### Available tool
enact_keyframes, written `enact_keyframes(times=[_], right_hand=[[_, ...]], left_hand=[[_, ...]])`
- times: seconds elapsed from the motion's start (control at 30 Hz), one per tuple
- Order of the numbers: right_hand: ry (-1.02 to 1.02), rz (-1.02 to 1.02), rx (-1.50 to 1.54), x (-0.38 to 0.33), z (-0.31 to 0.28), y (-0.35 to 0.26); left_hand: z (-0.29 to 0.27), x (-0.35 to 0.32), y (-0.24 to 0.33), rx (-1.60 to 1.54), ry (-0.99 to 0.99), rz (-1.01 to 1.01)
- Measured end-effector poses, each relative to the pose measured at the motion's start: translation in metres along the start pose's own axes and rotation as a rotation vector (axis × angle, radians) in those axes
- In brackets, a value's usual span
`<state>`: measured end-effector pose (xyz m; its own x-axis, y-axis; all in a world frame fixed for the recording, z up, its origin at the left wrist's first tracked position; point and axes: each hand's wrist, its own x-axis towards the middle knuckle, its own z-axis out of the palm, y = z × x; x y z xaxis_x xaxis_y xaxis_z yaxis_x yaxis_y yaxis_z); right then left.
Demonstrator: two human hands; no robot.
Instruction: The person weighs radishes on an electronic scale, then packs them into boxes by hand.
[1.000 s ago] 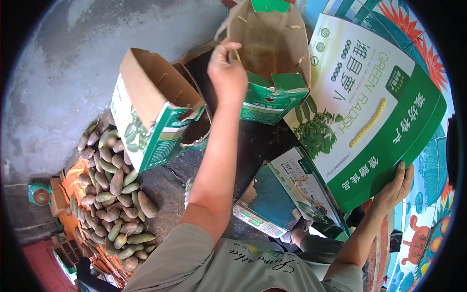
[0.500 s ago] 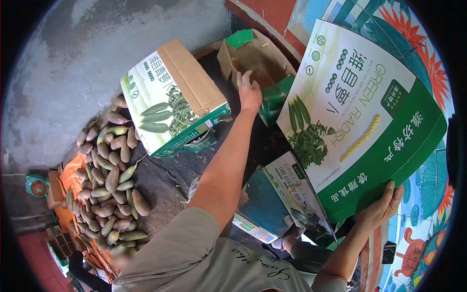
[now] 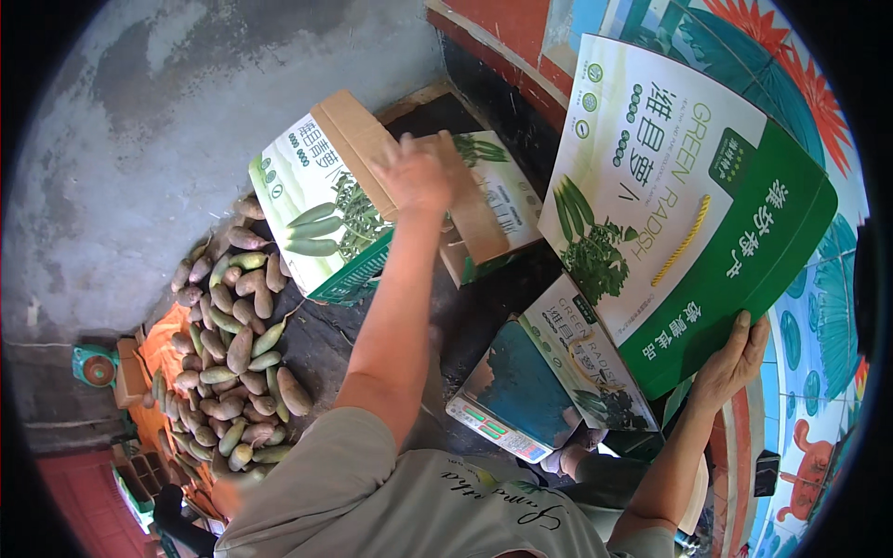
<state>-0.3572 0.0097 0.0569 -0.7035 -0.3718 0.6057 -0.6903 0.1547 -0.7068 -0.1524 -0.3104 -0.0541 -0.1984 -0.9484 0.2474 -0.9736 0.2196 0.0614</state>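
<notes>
Pile of radishes (image 3: 233, 353) at left on the ground. Left hand (image 3: 416, 174), fingers spread, presses on the upright carton (image 3: 349, 200) at centre far. Right hand (image 3: 735, 358), fingers curled, grips the flat carton (image 3: 684, 200) at right by its near edge.

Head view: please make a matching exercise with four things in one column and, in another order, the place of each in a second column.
Things:
1. left hand
2. right hand
3. pile of radishes
4. digital scale

Places:
A. on the ground at the left, beside an orange sheet
B. on the brown flap of a tipped carton
C. at the lower edge of a flat green and white carton
D. low in the middle, under the flat carton

Pairs: 1-B, 2-C, 3-A, 4-D
</notes>
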Motion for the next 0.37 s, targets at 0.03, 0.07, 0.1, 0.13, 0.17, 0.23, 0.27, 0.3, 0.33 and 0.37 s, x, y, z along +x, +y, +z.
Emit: enact_keyframes(times=[0.03,0.07,0.1,0.13,0.17,0.23,0.27,0.3,0.33,0.37], right_hand=[[0.008,-0.011,-0.009,0.000,0.000,-0.001],[0.015,-0.002,-0.012,0.000,-0.001,-0.001],[0.021,0.023,0.013,0.000,-0.001,0.000],[0.027,0.048,0.038,-0.001,0.000,0.000],[0.032,0.055,0.039,-0.001,0.001,0.000],[0.017,0.046,0.094,-0.001,0.001,-0.001],[0.023,0.050,0.088,-0.002,0.000,0.002],[0.012,0.043,0.072,-0.003,0.000,0.004],[0.000,0.033,0.053,-0.003,-0.001,0.007],[-0.009,0.041,0.056,-0.004,-0.003,0.009]], left_hand=[[-0.001,0.001,-0.006,0.004,0.000,0.011],[0.000,0.001,-0.011,0.002,0.000,-0.013],[0.003,0.001,-0.014,0.001,0.002,-0.039],[0.007,-0.001,-0.013,0.006,0.003,-0.032],[0.012,-0.005,-0.008,-0.162,0.120,0.079],[0.013,-0.018,0.013,-0.432,0.070,0.198],[0.012,-0.031,0.033,-0.527,-0.098,0.204],[0.016,-0.042,0.046,-0.631,-0.223,0.148],[0.021,-0.055,0.060,-0.740,-0.349,0.088],[0.026,-0.056,0.061,-0.742,-0.349,0.088]])
